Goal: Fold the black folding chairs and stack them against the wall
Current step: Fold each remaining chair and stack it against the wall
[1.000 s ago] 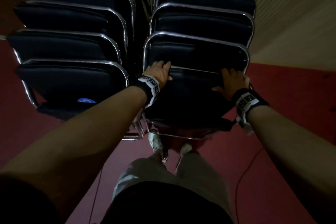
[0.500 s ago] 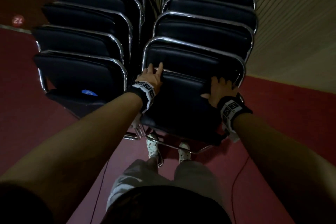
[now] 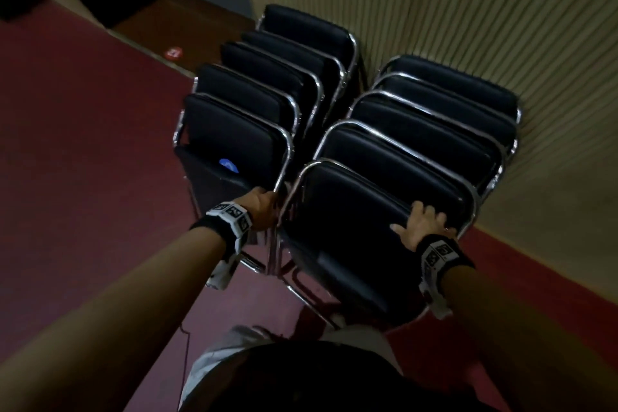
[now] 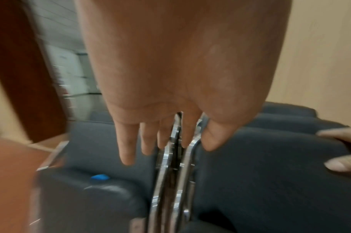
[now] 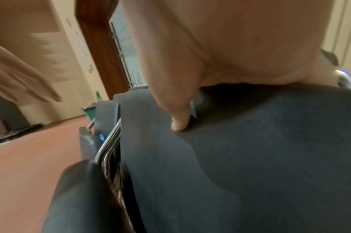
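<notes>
Head view: the black padded, chrome-framed folding chair stands folded under the flat-spread right hand and the left hand, with the ribbed beige wall beyond the fingertips.

Left wrist view: the left fingers are straight and unclenched, index and thumb astride its chrome tube.

Right wrist view: the right thumb presses the chair.

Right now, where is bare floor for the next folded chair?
Bare red floor lies left of the left row, and a strip right of the right row along the wall. Between the rows it is crowded: chrome frames nearly touch around the left hand.
</notes>
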